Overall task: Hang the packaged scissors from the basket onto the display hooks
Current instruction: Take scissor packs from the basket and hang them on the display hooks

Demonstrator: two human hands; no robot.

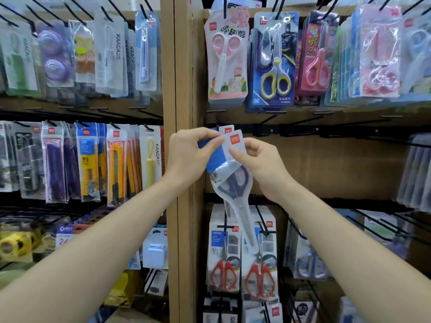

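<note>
Shop aisle, stationery wall: I hold the packaged scissors (235, 183) up at chest height, in front of the brown backboard (326, 164) of the right-hand bay. The dark handles are at the top and the blades hang down in a clear blister. My left hand (193, 155) pinches the top of the pack between thumb and fingers, over a blue card. My right hand (258, 164) pinches the white header card with its red logo between thumb and forefinger. A second white header shows just behind the first; I cannot tell how many packs I hold.

Just above and right of my hands, black display hooks (268, 119) jut from a black rail (303, 132). A wooden upright (177, 89) divides the wall into two bays.

On the row above hang a pink scissors pack (225, 61), a blue pack with yellow-handled scissors (276, 59) and a pink pack with red handles (317, 54). Below my hands hang two packs of red-handled scissors (225, 264), side by side, and the tip of my pack overlaps them. In the left bay hang yellow and orange utility knives (115, 164) and, above them, clear packs marked KAACA (112, 54) beside purple tape rolls (56, 54).
</note>
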